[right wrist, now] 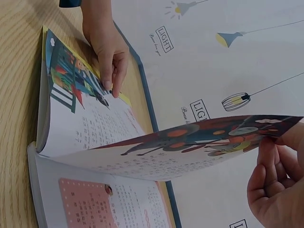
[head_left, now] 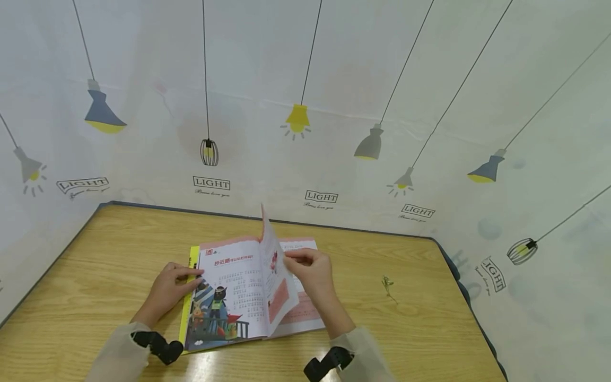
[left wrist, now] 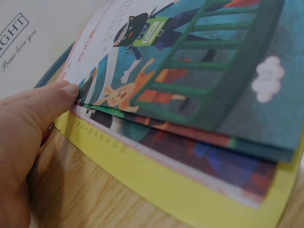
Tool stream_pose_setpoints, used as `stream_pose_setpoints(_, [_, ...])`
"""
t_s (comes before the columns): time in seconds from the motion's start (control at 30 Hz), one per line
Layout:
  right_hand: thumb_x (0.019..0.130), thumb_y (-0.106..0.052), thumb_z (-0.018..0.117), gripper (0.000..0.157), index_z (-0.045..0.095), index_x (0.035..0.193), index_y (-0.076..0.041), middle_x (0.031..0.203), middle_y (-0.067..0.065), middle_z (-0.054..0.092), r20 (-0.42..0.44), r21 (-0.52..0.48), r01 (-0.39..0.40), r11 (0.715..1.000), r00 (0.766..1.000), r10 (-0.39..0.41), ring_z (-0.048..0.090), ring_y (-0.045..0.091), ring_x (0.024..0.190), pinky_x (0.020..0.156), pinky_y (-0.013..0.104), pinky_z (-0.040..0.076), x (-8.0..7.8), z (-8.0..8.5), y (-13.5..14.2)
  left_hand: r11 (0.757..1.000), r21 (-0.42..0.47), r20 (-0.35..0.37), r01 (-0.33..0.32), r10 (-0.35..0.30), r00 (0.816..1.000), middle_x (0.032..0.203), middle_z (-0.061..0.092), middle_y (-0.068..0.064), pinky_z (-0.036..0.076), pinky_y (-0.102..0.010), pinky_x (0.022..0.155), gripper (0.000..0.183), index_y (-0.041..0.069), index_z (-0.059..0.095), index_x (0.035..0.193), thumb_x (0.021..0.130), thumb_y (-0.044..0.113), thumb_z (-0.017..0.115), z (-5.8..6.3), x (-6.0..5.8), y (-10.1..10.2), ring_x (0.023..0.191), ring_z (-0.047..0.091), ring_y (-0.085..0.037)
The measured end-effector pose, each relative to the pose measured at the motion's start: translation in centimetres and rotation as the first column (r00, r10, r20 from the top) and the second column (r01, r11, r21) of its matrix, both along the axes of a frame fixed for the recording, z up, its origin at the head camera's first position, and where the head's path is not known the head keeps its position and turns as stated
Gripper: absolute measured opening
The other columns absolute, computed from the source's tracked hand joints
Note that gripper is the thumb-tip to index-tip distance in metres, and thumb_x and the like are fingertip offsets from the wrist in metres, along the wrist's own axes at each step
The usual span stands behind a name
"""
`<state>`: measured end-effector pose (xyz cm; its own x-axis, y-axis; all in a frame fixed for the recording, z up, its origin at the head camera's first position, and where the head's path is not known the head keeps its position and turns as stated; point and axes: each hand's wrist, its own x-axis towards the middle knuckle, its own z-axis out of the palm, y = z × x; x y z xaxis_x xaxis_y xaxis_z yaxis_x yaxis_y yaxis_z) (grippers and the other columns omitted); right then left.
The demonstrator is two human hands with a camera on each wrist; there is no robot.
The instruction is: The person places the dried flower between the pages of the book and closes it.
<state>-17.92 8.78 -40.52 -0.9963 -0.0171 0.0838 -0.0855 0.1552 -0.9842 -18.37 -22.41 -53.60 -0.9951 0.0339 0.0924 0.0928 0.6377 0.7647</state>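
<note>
An illustrated children's book (head_left: pixel 231 281) lies spread on the wooden table, its yellow cover edge (left wrist: pixel 114 175) showing at the left. One page (head_left: pixel 277 265) stands up from the spine. My right hand (head_left: pixel 312 273) pinches that page near its outer edge; in the right wrist view the thumb and fingers of the right hand (right wrist: pixel 278 183) meet at the lifted page (right wrist: pixel 190 142). My left hand (head_left: pixel 169 289) rests on the left page's outer margin, fingertips pressing the paper. Close up, the left hand (left wrist: pixel 38 109) touches the page edge beside a cat police officer picture (left wrist: pixel 137 28).
A small dried plant sprig (head_left: pixel 387 286) lies on the table (head_left: pixel 420 329) to the right of the book. A white sheet (head_left: pixel 258 106) printed with hanging lamps stands behind and at both sides, meeting the table at a dark blue edge (head_left: pixel 229 213). Each wrist wears a black strap (head_left: pixel 329 363).
</note>
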Motion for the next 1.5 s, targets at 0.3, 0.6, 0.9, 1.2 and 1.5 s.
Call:
stream_pose_setpoints(0.3, [0.076,-0.005,0.073,0.016,0.071,0.089,0.004,0.076,0.006,0.065,0.027,-0.009,-0.022,1.0,0.999,0.022,0.057,0.009,0.065,0.061,0.021,0.047,0.2,0.3,-1.0,1.0,0.006,0.021,-0.006,0.006,1.0,0.1,0.048,-0.011,0.034,-0.037,0.074,0.037,0.007,0.068,0.11,0.085,0.034,0.065,0.1,0.0,0.1,0.088,0.042,-0.022])
stream_pose_setpoints(0.6, [0.077,-0.004,0.071,0.016,0.07,0.09,0.006,0.074,0.006,0.065,0.024,-0.007,-0.061,0.998,0.998,0.062,0.057,0.008,0.065,0.06,0.021,0.046,0.8,1.3,-2.3,1.0,0.0,0.015,-0.005,0.005,1.0,0.101,0.048,-0.011,0.035,-0.038,0.075,0.035,0.007,0.068,0.109,0.085,0.031,0.066,0.0,0.0,0.0,0.09,0.044,-0.023])
stream_pose_setpoints(0.9, [0.076,-0.006,0.072,0.017,0.071,0.09,0.004,0.073,0.005,0.064,0.0,-0.009,-0.085,0.996,0.996,0.085,0.057,0.009,0.064,0.06,0.022,0.047,0.4,0.1,-3.4,1.0,-0.002,0.005,-0.013,0.013,1.0,0.098,0.049,-0.01,0.034,-0.036,0.073,0.032,0.007,0.069,0.108,0.084,0.028,0.067,-0.1,0.0,0.0,0.087,0.042,-0.021])
stream_pose_setpoints(1.2, [0.077,-0.004,0.071,0.015,0.071,0.09,0.003,0.074,0.005,0.064,0.057,-0.025,-0.116,0.993,0.991,0.117,0.056,0.008,0.064,0.058,0.02,0.046,0.8,0.9,-4.5,1.0,0.012,0.018,-0.011,0.011,1.0,0.099,0.049,-0.011,0.034,-0.037,0.074,0.034,0.007,0.069,0.108,0.084,0.031,0.067,0.2,-0.1,0.0,0.088,0.043,-0.022])
stream_pose_setpoints(1.5, [0.076,-0.001,0.071,0.012,0.071,0.088,0.004,0.075,0.008,0.065,0.054,-0.041,-0.14,0.989,0.988,0.142,0.055,0.007,0.063,0.057,0.018,0.045,2.0,2.3,-6.0,1.0,0.011,0.026,0.001,-0.001,1.0,0.099,0.049,-0.011,0.034,-0.037,0.073,0.036,0.006,0.068,0.109,0.084,0.033,0.066,0.5,0.0,0.0,0.088,0.042,-0.022])
